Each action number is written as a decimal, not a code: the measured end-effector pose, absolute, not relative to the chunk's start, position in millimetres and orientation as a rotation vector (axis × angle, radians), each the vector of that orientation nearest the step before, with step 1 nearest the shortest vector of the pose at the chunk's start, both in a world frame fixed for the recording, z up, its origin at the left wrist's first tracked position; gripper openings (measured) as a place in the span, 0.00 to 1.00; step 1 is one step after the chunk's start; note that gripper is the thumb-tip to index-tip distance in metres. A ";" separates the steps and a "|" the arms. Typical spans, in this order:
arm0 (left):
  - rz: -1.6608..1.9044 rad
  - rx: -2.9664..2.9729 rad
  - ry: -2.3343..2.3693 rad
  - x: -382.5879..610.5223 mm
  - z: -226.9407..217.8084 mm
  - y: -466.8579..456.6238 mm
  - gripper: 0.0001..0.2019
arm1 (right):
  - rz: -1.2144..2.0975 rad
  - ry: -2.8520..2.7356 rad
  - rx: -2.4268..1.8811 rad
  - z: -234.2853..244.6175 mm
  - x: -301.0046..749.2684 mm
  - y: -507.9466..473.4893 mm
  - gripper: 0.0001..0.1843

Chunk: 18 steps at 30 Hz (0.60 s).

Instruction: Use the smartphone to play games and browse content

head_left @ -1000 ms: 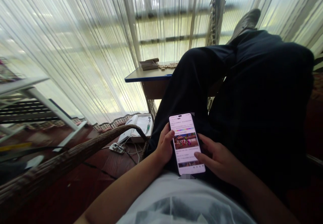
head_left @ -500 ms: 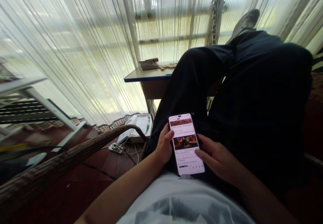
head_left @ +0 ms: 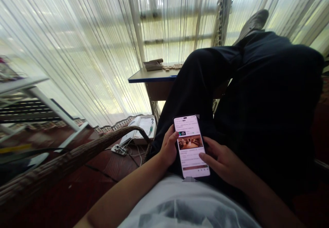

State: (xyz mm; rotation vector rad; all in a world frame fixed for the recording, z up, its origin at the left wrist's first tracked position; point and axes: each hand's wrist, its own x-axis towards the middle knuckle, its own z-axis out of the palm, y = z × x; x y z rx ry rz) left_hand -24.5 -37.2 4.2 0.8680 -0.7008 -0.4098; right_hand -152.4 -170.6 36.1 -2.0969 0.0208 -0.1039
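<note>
A smartphone (head_left: 192,157) with a lit screen is held upright above my lap, showing lines of text and a picture in warm brown tones. My left hand (head_left: 169,147) grips the phone's left edge, its thumb lying at the screen's border and its other fingers hidden behind. On the opposite side, my right hand (head_left: 223,159) is closed around the right edge, with the thumb on the lower right of the screen. Dark trousers (head_left: 197,73) cover my crossed legs beneath and beyond the phone.
A blue-edged desk (head_left: 138,76) bears a dark box (head_left: 153,65) and several small wooden pieces (head_left: 171,67). At left are a woven chair arm (head_left: 102,140), a power strip (head_left: 119,149) with cables, an open white box (head_left: 145,127) and a white table (head_left: 28,84). Sheer curtains (head_left: 89,43) hang behind.
The page on the phone has scrolled, so a different picture and text now show. Both hands keep their hold. The whole view has shifted slightly.
</note>
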 end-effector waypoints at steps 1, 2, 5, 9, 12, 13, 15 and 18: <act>-0.410 0.870 -0.696 -24.7 4.7 -37.2 0.16 | -0.103 0.015 -2.101 36.5 -152.9 -170.8 0.27; -0.409 0.870 -0.693 -24.8 4.8 -37.3 0.16 | -0.104 0.004 -2.104 37.1 -153.4 -170.9 0.27; -0.407 0.855 -0.683 -24.9 3.4 -37.7 0.17 | -0.104 -0.039 -2.116 39.5 -154.7 -170.8 0.30; -0.411 0.840 -0.690 -25.1 1.1 -38.0 0.18 | -0.094 -0.048 -2.130 42.6 -154.8 -169.6 0.33; -0.402 0.853 -0.678 -25.1 1.4 -37.8 0.18 | -0.104 -0.043 -2.149 43.7 -154.8 -168.6 0.33; -0.399 0.856 -0.666 -25.1 1.7 -37.7 0.18 | -0.103 -0.038 -2.153 43.5 -154.8 -168.3 0.33; -0.399 0.859 -0.649 -25.1 2.3 -37.3 0.18 | -0.098 -0.022 -2.152 42.5 -154.5 -167.9 0.33; -0.401 0.857 -0.647 -24.9 2.7 -37.1 0.17 | -0.095 0.011 -2.078 40.1 -154.2 -167.5 0.26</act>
